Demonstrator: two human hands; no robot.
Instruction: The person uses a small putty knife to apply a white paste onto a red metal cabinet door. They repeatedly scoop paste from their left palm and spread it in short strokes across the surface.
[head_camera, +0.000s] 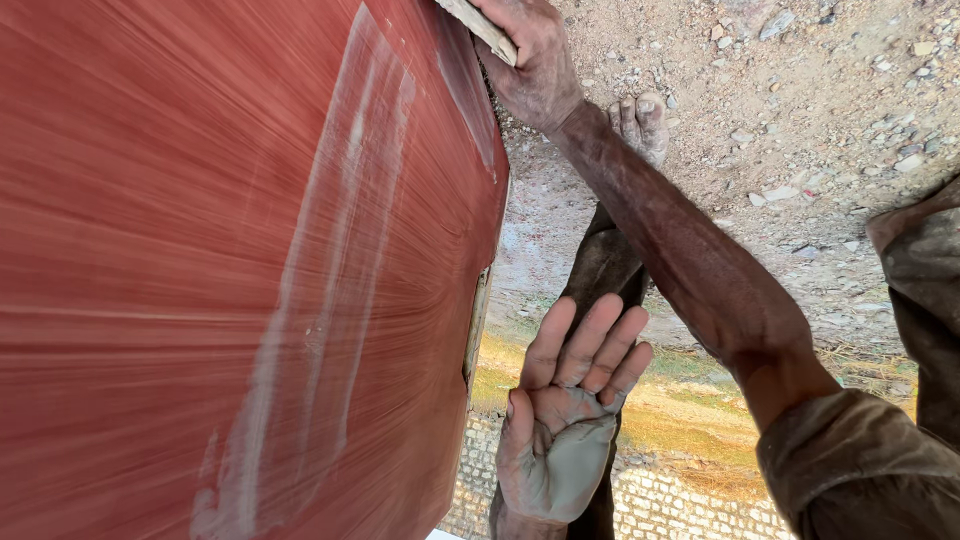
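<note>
From the head camera, the right hand (533, 62) grips a small pale sanding block (480, 28) at the upper edge of the large, stiff, probably heavy red-brown door panel (200, 270), while the left hand (565, 425) hangs open-palmed beside it.

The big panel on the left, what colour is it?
Reddish-brown panel, with pale whitish smears down its middle; head view.

This is an outdoor work yard rather than an indoor shop: the ground (800, 110) is bare dirt strewn with small stones, a bare foot (640, 125) stands on it, and a large red-brown wooden panel (230, 270), streaked with pale dust, stands beside a patch of cobbled paving (690, 510).
</note>
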